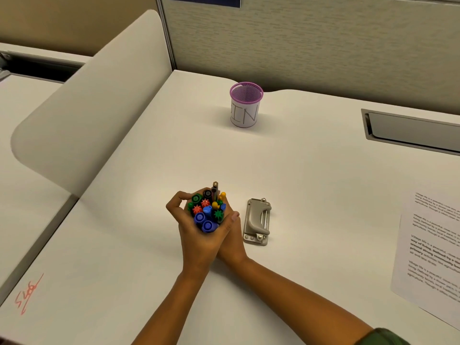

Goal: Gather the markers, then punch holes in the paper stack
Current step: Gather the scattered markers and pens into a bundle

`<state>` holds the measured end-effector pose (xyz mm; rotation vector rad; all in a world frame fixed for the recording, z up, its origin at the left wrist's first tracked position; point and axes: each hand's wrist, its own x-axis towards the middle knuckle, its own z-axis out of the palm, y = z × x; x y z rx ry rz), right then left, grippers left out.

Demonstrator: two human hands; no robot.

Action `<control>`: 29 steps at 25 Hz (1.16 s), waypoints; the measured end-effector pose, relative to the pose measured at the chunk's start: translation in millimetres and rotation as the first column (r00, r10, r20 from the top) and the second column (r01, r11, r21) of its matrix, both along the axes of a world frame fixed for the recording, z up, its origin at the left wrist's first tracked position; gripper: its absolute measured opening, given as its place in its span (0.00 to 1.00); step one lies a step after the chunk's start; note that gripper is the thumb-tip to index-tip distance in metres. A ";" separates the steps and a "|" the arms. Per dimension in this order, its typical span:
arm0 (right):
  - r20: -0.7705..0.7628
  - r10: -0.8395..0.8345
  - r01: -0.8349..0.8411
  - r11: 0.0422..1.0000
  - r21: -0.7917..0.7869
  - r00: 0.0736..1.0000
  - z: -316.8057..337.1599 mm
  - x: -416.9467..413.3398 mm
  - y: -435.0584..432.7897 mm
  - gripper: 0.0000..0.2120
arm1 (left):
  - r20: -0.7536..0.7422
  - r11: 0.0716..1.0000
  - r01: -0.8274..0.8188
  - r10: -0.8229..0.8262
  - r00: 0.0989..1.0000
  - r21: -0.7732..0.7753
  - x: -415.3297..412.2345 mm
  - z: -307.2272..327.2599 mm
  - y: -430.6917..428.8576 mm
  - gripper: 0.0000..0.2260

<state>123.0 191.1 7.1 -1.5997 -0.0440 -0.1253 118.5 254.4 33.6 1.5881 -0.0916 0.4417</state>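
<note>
A bundle of markers [208,210] with blue, green, red, yellow and black caps stands upright at the middle of the desk, cap ends facing me. My left hand [191,235] wraps the bundle from the left and front. My right hand [230,232] presses against it from the right, wrists crossing below. A grey metal hole punch [257,222] lies just right of my hands, not touched. The paper stack [433,250], printed with text, lies at the right edge of the desk. A purple mesh cup [246,104] with a white label stands empty at the back.
The white desk [149,245] has a rounded divider panel [82,115] on the left and a fabric partition wall behind. A grey recessed cable tray [413,131] sits at the back right. Red scribbles [27,293] mark the desk's near left corner.
</note>
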 end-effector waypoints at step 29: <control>-0.082 0.010 -0.027 0.976 -0.215 0.997 17.9 -8.0 0.4 0.24 | -0.165 0.981 -0.050 0.082 0.983 0.189 22.9 14.6 11.3 0.28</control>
